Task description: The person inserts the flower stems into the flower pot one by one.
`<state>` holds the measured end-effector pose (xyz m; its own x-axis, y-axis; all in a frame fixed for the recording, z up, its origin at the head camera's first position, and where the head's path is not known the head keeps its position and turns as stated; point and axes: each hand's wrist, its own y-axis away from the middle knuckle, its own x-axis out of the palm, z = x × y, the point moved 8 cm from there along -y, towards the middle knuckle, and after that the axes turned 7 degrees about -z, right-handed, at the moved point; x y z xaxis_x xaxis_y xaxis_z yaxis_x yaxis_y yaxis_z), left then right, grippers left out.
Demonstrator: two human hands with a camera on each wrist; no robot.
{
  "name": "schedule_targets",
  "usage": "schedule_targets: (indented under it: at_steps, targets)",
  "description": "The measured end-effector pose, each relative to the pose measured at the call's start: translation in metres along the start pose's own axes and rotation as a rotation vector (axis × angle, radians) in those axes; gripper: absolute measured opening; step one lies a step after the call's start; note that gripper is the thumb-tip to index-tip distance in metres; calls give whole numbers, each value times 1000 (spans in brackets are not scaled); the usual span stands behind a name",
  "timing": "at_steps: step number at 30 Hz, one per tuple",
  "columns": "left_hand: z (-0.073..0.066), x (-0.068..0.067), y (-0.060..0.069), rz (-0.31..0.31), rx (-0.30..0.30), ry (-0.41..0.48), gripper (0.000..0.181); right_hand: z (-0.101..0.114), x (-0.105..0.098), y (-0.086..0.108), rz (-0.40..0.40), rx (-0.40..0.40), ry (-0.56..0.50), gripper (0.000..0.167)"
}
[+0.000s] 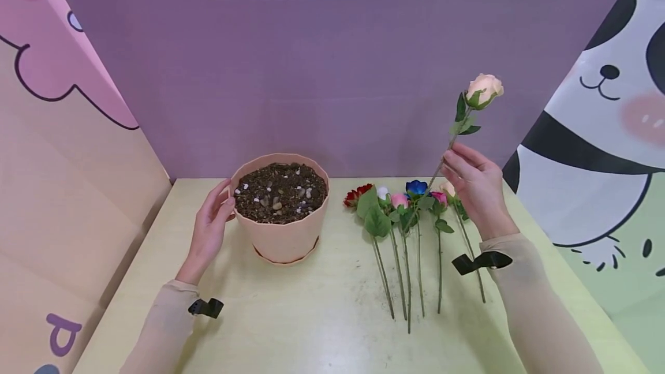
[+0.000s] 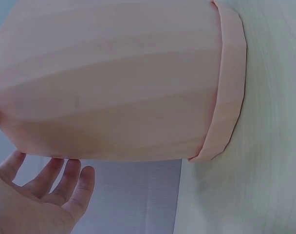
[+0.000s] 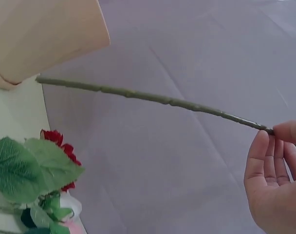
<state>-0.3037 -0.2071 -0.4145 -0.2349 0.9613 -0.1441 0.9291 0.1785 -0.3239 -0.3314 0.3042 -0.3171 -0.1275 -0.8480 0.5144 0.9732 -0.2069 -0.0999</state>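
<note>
A pale peach artificial rose (image 1: 484, 91) stands raised at a slant, its bloom up and to the right. My right hand (image 1: 475, 186) pinches its green stem (image 3: 160, 99) between thumb and fingertips, just below the leaves. In the right wrist view, the stem's bare lower end points left toward the pot. The peach plastic flowerpot (image 1: 283, 235), full of dark soil (image 1: 280, 192) with pebbles and white bits, stands upright on a saucer. My left hand (image 1: 210, 224) touches the pot's left side near the rim, its fingers loosely extended.
Several artificial flowers lie side by side on the pale table (image 1: 312, 316), right of the pot. They include a red flower (image 1: 357, 195), a blue flower (image 1: 416, 188) and a pink flower (image 1: 399, 200). A purple backdrop (image 1: 332, 74) rises behind the table.
</note>
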Motion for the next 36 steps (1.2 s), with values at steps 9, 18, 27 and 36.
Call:
schedule_targets:
  at_steps: [9,18,27,36]
  targets:
    - [2,-3,2,-5,-6,2,53,-8,25,-2,-7,1,-3,13]
    - [0,-2,1,8,1,-1,52,-12,44,-4,1,1,-12,13]
    - [-3,0,-2,-4,15,-9,50,-7,73,-10,1,-29,-1,22]
    - [-2,3,-5,-4,-17,-43,51,-10,107,-8,18,-64,7,18]
